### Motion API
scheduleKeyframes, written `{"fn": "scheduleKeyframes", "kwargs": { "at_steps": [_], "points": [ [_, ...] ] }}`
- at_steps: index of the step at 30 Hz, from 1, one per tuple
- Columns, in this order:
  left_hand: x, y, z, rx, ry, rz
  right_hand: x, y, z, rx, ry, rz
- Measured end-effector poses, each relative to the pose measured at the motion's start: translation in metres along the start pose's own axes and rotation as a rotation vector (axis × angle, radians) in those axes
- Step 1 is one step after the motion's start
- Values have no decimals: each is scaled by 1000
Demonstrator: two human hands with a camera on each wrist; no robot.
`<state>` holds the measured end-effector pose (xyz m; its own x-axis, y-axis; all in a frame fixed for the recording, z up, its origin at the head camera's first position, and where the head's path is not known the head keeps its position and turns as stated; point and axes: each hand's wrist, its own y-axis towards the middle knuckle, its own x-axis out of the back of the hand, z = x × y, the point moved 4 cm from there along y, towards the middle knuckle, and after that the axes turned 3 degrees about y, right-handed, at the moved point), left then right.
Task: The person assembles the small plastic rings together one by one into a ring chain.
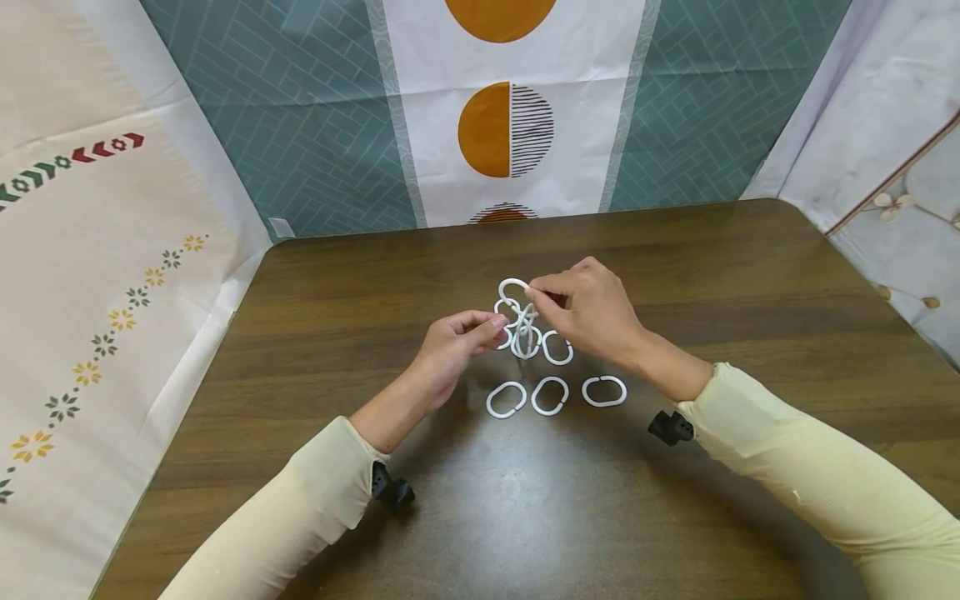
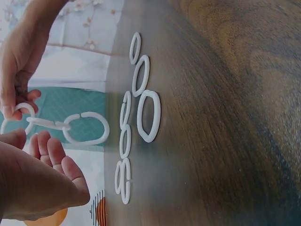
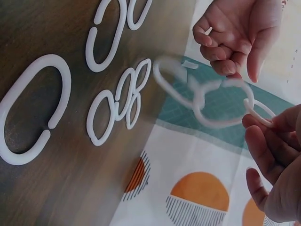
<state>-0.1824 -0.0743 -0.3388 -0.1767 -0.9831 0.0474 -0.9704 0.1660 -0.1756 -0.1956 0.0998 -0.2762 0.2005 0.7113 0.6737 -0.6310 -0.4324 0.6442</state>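
Note:
Above the table, my right hand [image 1: 588, 304] pinches a white oval chain link [image 1: 513, 282] between thumb and fingertips. My left hand [image 1: 459, 342] is just to its left, its thumb and index fingertips meeting at the edge of a joined link [image 3: 223, 125]. Another link [image 2: 104, 126] hangs at the end of this short chain, blurred in the right wrist view. Below lie loose links of the same kind, each with a small gap in its side. Three form a front row, among them a link [image 1: 603, 403] at the right; several more lie behind, partly hidden.
The brown wooden table [image 1: 337, 292] ends at a patterned cloth [image 1: 322, 150] at the back. A cream cloth [image 1: 82, 275] hangs on the left and a white floral one [image 1: 877, 192] on the right. A black wrist camera [image 1: 392, 487] is on each sleeve.

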Motion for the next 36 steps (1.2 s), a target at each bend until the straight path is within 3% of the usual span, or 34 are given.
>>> {"fn": "scheduleKeyframes", "kwargs": {
  "at_steps": [8, 17, 27, 30, 36],
  "points": [
    [2, 0, 0, 4, 5, -2, -3, 0, 1, 25, 30, -16],
    [-3, 1, -1, -46, -35, -1, -7, 1, 8, 63, 88, -48],
    [-3, 1, -4, -123, -145, -48, -6, 1, 9, -15, 125, -65],
    [0, 2, -6, -149, -174, -85, -7, 0, 6, -65, 155, -33],
    [5, 2, -12, -182, -193, -161, -7, -8, -7, -154, 253, 163]
  ]
}}
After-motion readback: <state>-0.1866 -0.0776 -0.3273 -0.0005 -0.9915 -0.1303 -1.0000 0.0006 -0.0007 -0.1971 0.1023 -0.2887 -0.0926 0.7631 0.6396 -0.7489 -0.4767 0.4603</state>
